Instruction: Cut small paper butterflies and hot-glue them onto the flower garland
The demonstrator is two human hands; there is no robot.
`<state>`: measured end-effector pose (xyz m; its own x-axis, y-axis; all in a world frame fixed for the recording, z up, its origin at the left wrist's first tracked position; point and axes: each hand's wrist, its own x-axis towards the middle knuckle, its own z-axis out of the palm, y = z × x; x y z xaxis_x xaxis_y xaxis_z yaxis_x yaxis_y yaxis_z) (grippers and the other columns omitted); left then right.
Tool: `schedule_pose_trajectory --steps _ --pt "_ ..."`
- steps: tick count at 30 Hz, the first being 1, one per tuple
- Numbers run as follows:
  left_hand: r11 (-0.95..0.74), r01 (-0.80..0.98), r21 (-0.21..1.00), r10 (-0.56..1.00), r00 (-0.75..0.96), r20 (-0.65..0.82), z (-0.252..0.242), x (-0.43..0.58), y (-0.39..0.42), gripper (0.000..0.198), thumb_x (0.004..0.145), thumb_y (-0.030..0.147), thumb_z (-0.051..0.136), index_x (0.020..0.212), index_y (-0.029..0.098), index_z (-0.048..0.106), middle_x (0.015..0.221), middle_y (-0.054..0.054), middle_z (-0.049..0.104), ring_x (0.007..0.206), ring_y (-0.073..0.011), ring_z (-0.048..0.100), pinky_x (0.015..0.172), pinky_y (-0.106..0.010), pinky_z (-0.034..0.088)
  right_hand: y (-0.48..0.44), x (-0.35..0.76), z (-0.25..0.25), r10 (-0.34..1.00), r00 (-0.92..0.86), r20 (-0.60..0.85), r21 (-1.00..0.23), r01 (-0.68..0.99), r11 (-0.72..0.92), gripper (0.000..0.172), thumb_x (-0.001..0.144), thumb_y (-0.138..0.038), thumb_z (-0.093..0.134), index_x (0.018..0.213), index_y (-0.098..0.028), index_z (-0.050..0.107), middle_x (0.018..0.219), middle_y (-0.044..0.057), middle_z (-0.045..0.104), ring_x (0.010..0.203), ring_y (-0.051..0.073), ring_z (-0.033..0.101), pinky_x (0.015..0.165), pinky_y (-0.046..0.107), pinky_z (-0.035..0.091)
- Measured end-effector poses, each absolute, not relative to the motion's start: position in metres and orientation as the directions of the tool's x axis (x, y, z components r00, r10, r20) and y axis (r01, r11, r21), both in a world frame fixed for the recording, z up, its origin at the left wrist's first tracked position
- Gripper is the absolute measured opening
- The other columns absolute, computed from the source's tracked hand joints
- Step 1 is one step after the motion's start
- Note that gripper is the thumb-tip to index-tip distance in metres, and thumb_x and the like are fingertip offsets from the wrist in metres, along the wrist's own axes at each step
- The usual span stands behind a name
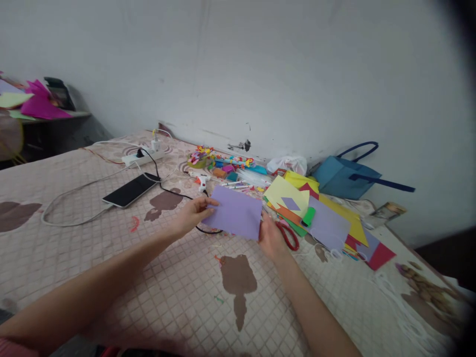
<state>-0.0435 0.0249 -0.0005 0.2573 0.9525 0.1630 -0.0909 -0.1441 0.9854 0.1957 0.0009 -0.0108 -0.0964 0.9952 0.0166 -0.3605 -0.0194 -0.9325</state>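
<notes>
A rectangular purple paper is held up above the patterned bed cover, near the middle of the view. My left hand pinches its left edge, thumb and fingers closed on it. At the lower right edge, my right hand grips the same paper, its fingers partly hidden. Red-handled scissors lie just right of my right hand. Behind the paper rests a white glue gun. Coloured sheets are spread to the right, with a green object on top.
A black-screened tablet with a white cable lies left, before a white power strip. Craft pieces line the wall side. A blue bag stands back right. White cord lies at the right.
</notes>
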Motion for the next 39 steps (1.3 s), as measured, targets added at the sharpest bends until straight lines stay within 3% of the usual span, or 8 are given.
schedule_pose_trajectory --steps 4,10,13,16,19,23,27,39 --pt "-0.080 -0.045 0.996 0.915 0.394 0.091 0.006 -0.046 0.023 0.030 0.077 0.024 0.057 0.106 0.019 0.065 0.090 -0.003 0.063 0.073 -0.0127 0.056 0.065 -0.022 0.045 0.001 0.199 -0.010 1.000 0.005 0.012 -0.959 -0.283 0.013 0.050 0.064 -0.027 0.073 0.112 -0.029 0.056 0.108 0.000 0.068 0.096 0.021 0.062 0.083 0.033 0.047" --pt "-0.216 0.132 0.967 0.896 0.419 0.143 0.020 -0.060 0.021 0.028 0.085 0.035 0.049 0.100 0.016 0.063 0.069 -0.003 0.064 0.059 -0.0133 0.060 0.056 -0.023 0.047 0.002 0.215 -0.005 1.000 0.005 -0.031 -0.971 -0.239 -0.029 0.039 0.064 -0.028 0.072 0.101 -0.025 0.062 0.098 0.002 0.070 0.088 0.021 0.063 0.078 0.033 0.048" --pt "-0.307 0.562 0.768 0.949 0.120 0.292 0.021 -0.078 0.016 0.035 0.084 0.043 0.051 0.065 0.015 0.061 0.044 0.002 0.050 0.041 -0.0109 0.048 0.044 -0.022 0.036 -0.007 0.219 -0.007 0.996 -0.037 -0.080 -0.972 -0.219 -0.086 0.040 0.063 -0.030 0.074 0.101 -0.024 0.062 0.094 0.002 0.071 0.084 0.021 0.065 0.075 0.033 0.048" --pt "-0.399 0.705 0.586 0.876 0.103 0.471 0.019 -0.091 -0.005 0.027 0.077 0.043 0.063 0.083 0.016 0.063 0.072 -0.004 0.065 0.066 -0.0177 0.061 0.058 -0.027 0.046 -0.025 0.217 -0.015 0.989 -0.088 -0.121 -0.972 -0.190 -0.136 0.036 0.064 -0.032 0.074 0.098 -0.022 0.064 0.091 0.003 0.071 0.080 0.021 0.065 0.074 0.033 0.048" --pt "-0.612 0.644 0.459 0.769 0.348 0.537 0.013 -0.084 -0.044 0.047 0.077 0.040 0.065 0.117 0.019 0.051 0.120 -0.011 0.058 0.109 -0.0250 0.054 0.088 -0.040 0.046 -0.045 0.212 -0.023 0.987 -0.095 -0.128 -0.976 -0.163 -0.143 0.034 0.068 -0.033 0.073 0.098 -0.022 0.063 0.094 0.003 0.071 0.082 0.020 0.064 0.075 0.032 0.047" --pt "-0.815 0.498 0.296 0.579 0.704 0.412 -0.001 -0.054 -0.089 0.048 0.081 0.034 0.062 0.125 0.020 0.047 0.129 -0.011 0.054 0.123 -0.0278 0.044 0.100 -0.047 0.037 -0.066 0.211 -0.032 0.985 -0.091 -0.146 -0.972 -0.170 -0.160 0.032 0.070 -0.033 0.071 0.100 -0.023 0.062 0.096 0.003 0.070 0.082 0.020 0.064 0.075 0.032 0.048" --pt "-0.845 0.497 0.199 0.533 0.746 0.399 -0.013 -0.037 -0.093 0.033 0.089 0.017 0.048 0.122 0.016 0.051 0.124 -0.013 0.058 0.116 -0.0272 0.051 0.098 -0.046 0.039 -0.080 0.215 -0.034 0.984 -0.108 -0.144 -0.969 -0.187 -0.163 0.031 0.072 -0.031 0.070 0.100 -0.022 0.061 0.099 0.004 0.070 0.081 0.020 0.064 0.074 0.032 0.049" --pt "-0.911 0.161 0.380 0.334 0.828 0.451 -0.009 -0.057 -0.073 0.038 0.090 0.012 0.044 0.123 0.028 0.055 0.122 -0.007 0.062 0.117 -0.0205 0.054 0.110 -0.046 0.028 -0.085 0.227 -0.030 0.968 -0.163 -0.192 -0.957 -0.187 -0.222 0.060 0.072 -0.028 0.072 0.125 -0.029 0.045 0.085 0.001 0.068 0.069 0.017 0.063 0.060 0.027 0.047"
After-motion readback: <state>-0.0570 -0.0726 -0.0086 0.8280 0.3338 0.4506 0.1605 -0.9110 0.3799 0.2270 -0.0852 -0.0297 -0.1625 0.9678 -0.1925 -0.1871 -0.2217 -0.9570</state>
